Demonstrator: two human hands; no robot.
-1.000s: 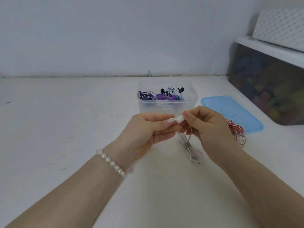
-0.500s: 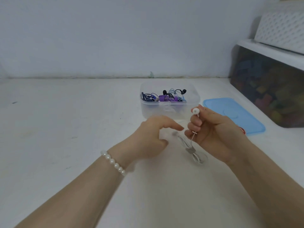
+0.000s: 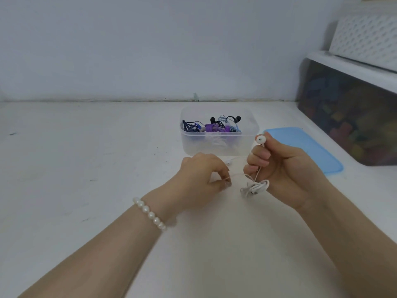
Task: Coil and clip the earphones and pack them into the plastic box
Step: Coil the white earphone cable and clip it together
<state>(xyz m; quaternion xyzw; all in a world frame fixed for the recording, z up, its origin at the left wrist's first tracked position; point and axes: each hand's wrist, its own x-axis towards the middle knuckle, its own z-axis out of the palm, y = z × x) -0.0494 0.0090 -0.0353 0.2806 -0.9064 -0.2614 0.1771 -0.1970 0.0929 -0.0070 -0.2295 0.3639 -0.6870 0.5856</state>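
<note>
A set of white earphones (image 3: 255,187) is held just above the white bench (image 3: 86,168), near its middle and just in front of the plastic box (image 3: 219,145). One earbud (image 3: 260,139) is pinched at the top of the right hand (image 3: 283,171), whose fingers are curled closed around the cable below it. A loose bundle of white cable hangs under that hand, against its heel. From the bundle a thin strand is stretched leftward to the left hand (image 3: 204,175), where it is pinched between thumb and fingertips, the remaining fingers being curled downward. A second white earbud (image 3: 229,162) is seen lying on the bench between the left hand and the box.

The plastic box is clear and uncovered, and is set toward the rear of the bench, well short of the wall. Several coiled earphones (image 3: 214,125) in dark blue, purple, black and pale blue are contained in it. A blue lid (image 3: 305,149) is laid flat on the bench just to the right of the box. A pearl bracelet (image 3: 149,214) is worn on the left wrist. At the right edge of the bench a dark translucent bin (image 3: 348,112) is placed, and a white perforated container (image 3: 365,37) is stacked on top of it.
</note>
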